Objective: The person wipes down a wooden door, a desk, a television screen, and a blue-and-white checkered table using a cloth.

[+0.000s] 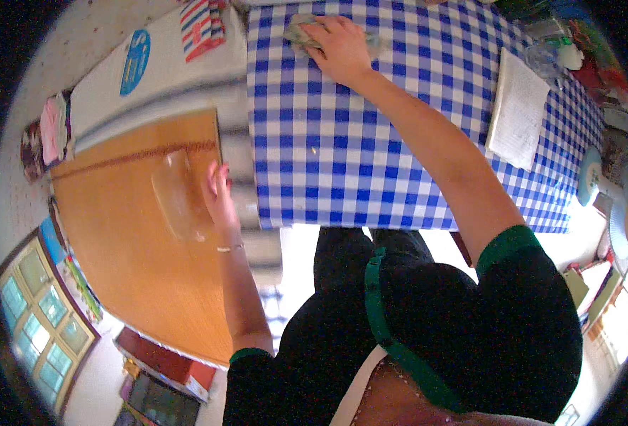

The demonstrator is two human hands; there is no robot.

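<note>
My right hand [340,48] presses on a pale, crumpled cloth [299,33], which lies on a blue-and-white checked tablecloth [340,175] near its far edge. Part of the cloth is hidden under the palm. To the left, my left hand [219,199] is beside the edge of an orange-brown wooden panel [149,277], a bracelet at its wrist. Its fingers are blurred and partly bent, and whether they touch anything is unclear. A faint clear or glossy curved shape shows on the panel next to this hand. One small yellowish crumb [314,150] rests on the checked cloth.
A white booklet or paper stack [519,109] lies at the table's right, near a clear plastic item [545,56]. Farther right is a round pale-blue item [591,173]. At upper left are a white box [101,101] with a blue oval and a striped packet [202,32].
</note>
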